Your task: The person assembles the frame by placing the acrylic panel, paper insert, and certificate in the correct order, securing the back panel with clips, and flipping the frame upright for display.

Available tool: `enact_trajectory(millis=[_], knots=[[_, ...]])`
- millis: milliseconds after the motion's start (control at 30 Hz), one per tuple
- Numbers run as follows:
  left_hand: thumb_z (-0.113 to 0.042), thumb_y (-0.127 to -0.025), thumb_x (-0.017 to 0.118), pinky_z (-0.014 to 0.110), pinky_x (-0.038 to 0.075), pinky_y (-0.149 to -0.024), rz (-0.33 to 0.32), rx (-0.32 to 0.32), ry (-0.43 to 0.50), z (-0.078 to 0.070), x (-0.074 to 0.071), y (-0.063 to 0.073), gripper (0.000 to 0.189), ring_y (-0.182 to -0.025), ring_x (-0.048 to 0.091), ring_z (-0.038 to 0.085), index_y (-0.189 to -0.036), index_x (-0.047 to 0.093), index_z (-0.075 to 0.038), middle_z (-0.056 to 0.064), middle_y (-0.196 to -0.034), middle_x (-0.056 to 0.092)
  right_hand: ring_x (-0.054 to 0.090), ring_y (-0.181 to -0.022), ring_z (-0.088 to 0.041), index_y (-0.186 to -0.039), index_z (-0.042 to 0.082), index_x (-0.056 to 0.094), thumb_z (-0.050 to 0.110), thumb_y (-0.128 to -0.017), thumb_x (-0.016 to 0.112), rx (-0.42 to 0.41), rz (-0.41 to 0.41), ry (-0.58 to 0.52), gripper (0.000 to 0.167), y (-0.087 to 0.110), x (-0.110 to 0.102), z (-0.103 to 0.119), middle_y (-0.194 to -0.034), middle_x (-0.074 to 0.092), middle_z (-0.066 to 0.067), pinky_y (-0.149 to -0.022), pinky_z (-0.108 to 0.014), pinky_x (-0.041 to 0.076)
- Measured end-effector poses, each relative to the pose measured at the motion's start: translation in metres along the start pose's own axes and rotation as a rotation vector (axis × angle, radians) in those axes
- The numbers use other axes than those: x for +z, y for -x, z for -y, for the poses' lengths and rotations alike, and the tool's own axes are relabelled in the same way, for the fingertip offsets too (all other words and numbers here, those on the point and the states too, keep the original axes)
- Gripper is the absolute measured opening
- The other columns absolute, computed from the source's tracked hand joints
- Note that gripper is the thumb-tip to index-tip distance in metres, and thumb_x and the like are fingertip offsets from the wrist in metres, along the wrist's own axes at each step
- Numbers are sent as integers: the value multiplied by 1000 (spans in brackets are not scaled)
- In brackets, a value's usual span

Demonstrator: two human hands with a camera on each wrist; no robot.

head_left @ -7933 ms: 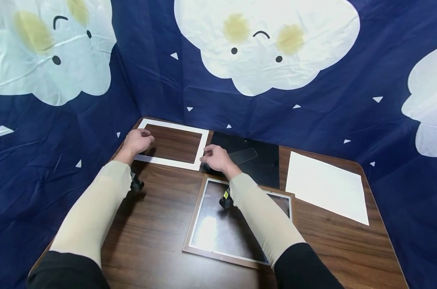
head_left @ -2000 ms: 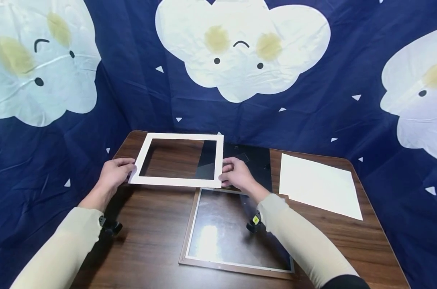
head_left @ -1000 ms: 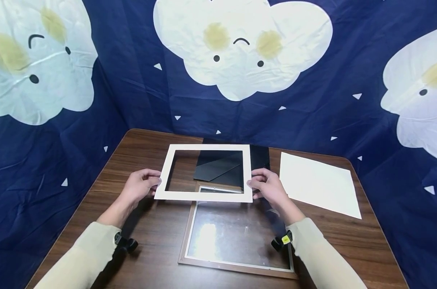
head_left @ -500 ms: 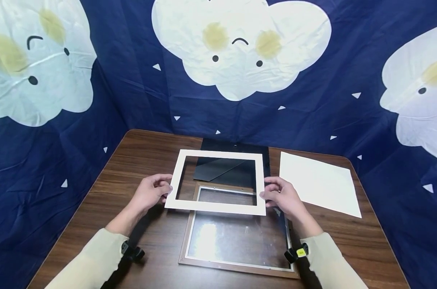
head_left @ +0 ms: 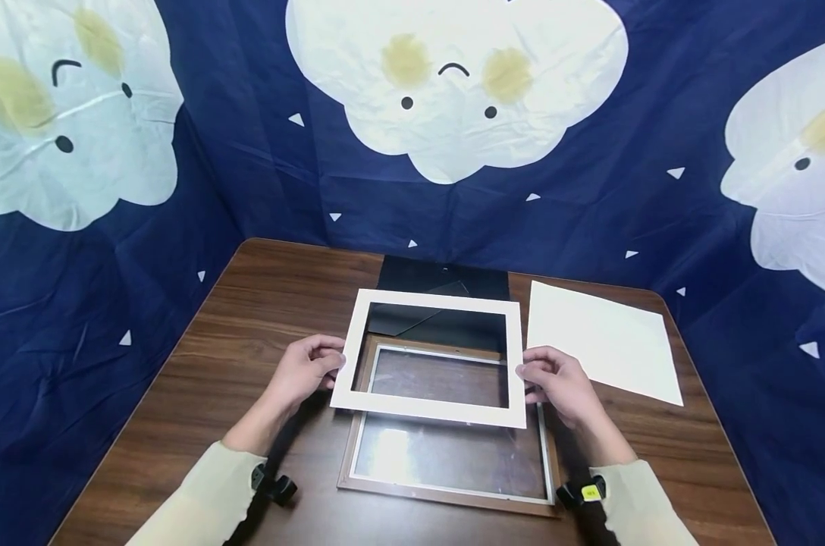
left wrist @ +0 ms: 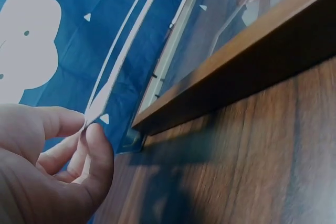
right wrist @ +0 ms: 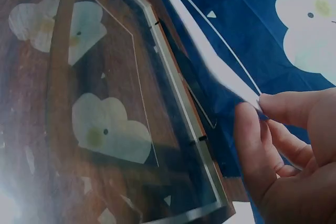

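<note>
A white picture mat [head_left: 426,409], a flat rectangular border with a cut-out window, is held up between both hands. My left hand [head_left: 310,371] pinches its left edge between thumb and fingers; my right hand [head_left: 556,383] pinches the right edge. Below it a wooden picture frame [head_left: 453,500] lies on the table with a clear glossy pane inside, and the mat overlaps its far half in the head view. In the left wrist view the mat [left wrist: 123,51] stands apart from the frame's wooden side [left wrist: 236,56]. The right wrist view shows reflections in the pane [right wrist: 105,103].
Behind the frame lies a black backing board [head_left: 440,277] with a stand flap. A white sheet of paper [head_left: 603,341] is at the right, near the right hand. A blue curtain [head_left: 276,174] with cloud prints rises along the back of the wooden table [head_left: 249,318].
The mat was first lying at the far left of the table. Both hands have lifted it and carried it right and nearer, over the frame.
</note>
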State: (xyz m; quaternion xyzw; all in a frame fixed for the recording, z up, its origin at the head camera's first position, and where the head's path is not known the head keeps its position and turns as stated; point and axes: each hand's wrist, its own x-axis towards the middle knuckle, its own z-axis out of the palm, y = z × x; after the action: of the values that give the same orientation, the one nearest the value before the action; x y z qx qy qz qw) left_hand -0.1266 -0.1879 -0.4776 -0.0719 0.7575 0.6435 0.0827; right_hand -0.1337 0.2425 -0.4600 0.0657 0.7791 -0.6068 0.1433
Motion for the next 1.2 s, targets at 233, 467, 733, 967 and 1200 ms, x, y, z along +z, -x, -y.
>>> enact_trajectory(millis=[233, 467, 733, 967, 1200], knots=[[1, -90, 67, 29, 57, -55, 16, 12, -24, 2, 9, 8, 42, -64, 63, 16, -131, 60, 7, 7, -87, 67, 65, -73, -16, -122, -9, 59, 5, -92, 72, -1, -25, 20, 36, 11, -7, -6, -88, 69, -6, -60, -33, 62], [4, -90, 66, 29, 57, -55, 24, 31, -57, 5, 18, 15, 39, -68, 62, 15, -128, 64, 6, 12, -91, 64, 66, -72, -19, -133, -3, 55, 7, -91, 73, 26, -11, 39, 47, 22, -11, -15, -89, 71, -7, -59, -35, 61], [6, -89, 65, 29, 58, -55, 40, 15, -44, 7, 28, 19, 31, -65, 63, 16, -119, 67, 10, 13, -88, 68, 64, -72, -19, -129, -2, 58, 12, -96, 70, 35, -74, 61, 38, 31, -16, -21, -87, 69, -8, -56, -37, 60], [8, -88, 65, 28, 57, -53, 63, 14, -8, 13, 34, 23, 38, -62, 62, 16, -125, 64, 8, 12, -83, 68, 64, -70, -18, -116, -7, 63, 9, -95, 71, 44, -105, 98, 28, 36, -19, -28, -84, 68, -10, -55, -35, 59], [8, -87, 65, 29, 57, -51, 83, 23, -5, 13, 39, 29, 40, -62, 60, 14, -127, 63, 8, 10, -83, 63, 65, -71, -19, -120, -7, 61, 6, -92, 72, 57, -95, 83, 33, 40, -21, -36, -85, 71, -8, -53, -35, 58]])
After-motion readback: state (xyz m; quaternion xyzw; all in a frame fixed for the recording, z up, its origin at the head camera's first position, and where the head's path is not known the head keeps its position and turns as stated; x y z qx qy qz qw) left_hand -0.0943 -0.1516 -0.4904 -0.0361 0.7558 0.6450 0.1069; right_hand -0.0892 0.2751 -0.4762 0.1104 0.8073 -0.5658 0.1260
